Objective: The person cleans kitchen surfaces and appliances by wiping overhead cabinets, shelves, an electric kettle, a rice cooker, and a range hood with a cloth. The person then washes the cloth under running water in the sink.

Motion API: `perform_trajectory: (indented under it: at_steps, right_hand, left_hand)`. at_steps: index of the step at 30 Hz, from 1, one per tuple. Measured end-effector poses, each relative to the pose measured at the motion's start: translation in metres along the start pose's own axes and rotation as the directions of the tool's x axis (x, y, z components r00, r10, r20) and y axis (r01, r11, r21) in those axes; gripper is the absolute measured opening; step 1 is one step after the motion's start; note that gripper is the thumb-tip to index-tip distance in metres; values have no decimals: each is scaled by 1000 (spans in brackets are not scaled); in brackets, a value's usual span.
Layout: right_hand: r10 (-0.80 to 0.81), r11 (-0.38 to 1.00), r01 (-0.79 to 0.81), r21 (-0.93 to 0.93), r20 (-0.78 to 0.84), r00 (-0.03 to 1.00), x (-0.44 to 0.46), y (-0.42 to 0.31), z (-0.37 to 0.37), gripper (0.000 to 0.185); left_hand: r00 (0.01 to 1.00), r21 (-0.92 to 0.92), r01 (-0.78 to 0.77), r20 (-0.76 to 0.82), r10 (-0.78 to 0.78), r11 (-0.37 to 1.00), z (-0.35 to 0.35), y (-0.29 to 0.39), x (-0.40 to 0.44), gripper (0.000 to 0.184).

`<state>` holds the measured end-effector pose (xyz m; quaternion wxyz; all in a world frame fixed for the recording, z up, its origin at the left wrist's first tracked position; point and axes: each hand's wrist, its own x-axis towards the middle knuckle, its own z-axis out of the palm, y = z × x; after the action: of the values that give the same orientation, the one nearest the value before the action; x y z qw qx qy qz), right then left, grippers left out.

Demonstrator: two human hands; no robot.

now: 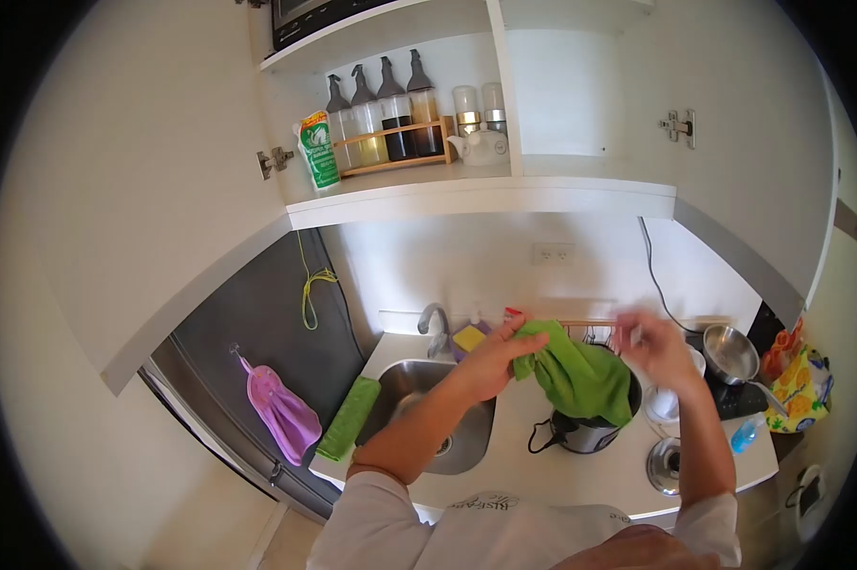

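Left hand [488, 369]: pinching the bright-green fabric cloth [585, 378]!
Right hand [658, 348]: raised, blurred; can't tell its fingers.
Round silver metal pot [588, 438]: beneath the cloth.

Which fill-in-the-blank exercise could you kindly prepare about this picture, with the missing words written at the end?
1. The left hand grips a ____ cloth.
2. The wooden rack holds exactly ____ bottles.
3. In the picture, the teapot stands to the ____ of the rack.
4. The countertop is ____ in colour.

Missing words: green; four; right; white.
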<state>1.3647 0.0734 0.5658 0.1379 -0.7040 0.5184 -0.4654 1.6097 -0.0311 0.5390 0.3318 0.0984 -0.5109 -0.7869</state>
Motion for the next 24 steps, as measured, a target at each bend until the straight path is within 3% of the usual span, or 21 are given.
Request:
perform_trajectory:
  at_steps: [1, 2, 3, 5, 8, 10, 13, 15, 17, 19, 24]
  right_hand:
    - [-107, 992, 118, 48, -196, 975, 28, -6, 1, 34]
    - [-274, 962, 262, -83, -365, 890, 60, -23, -1, 37]
    - [-471, 879, 355, -317, -478, 741, 88, -49, -5, 39]
    - [-729, 681, 408, -608, -518, 447, 153, -89, -20, 44]
    - [-868, 483, 211, -850, -432, 245, 258, -121, -61, 52]
    - [-864, 436, 87, -896, -389, 321, 317, -138, -94, 71]
    - [-796, 310, -278, -909, -408, 447, 371, -174, -126, 76]
    - [-869, 174, -313, -934, -295, 398, 416, -165, -150, 62]
    - [-796, 146, -300, -943, -292, 530, 432, -178, -155, 56]
    - [-511, 235, -239, -942, -329, 794, 439, -190, -161, 54]
    - [-600, 232, -232, -945, -327, 731, 451, -179, -165, 48]
  left_hand:
    - [1000, -37, -29, -10, 29, 999, 2, 7, -4, 35]
    - [997, -36, -16, -70, 14, 999, 0, 8, -9, 35]
    - [992, -34, -4, -129, -1, 999, -2, 7, -17, 35]
    - [982, -8, 20, -190, -22, 1000, -9, 6, -37, 36]
    - [980, 9, 56, -189, -54, 998, -32, 12, -72, 37]
    - [976, -73, 90, -192, -102, 993, -60, 7, -90, 37]
    - [966, -104, 63, -243, -87, 993, -81, 12, -116, 35]
    - [947, -185, 7, -315, -66, 983, -96, 10, -126, 31]
    - [932, -218, -32, -358, -50, 975, -107, 17, -133, 28]
    - [925, -220, -54, -378, -34, 974, -112, 26, -140, 26]
    - [864, -255, -173, -504, 22, 951, -127, 26, -164, 24]
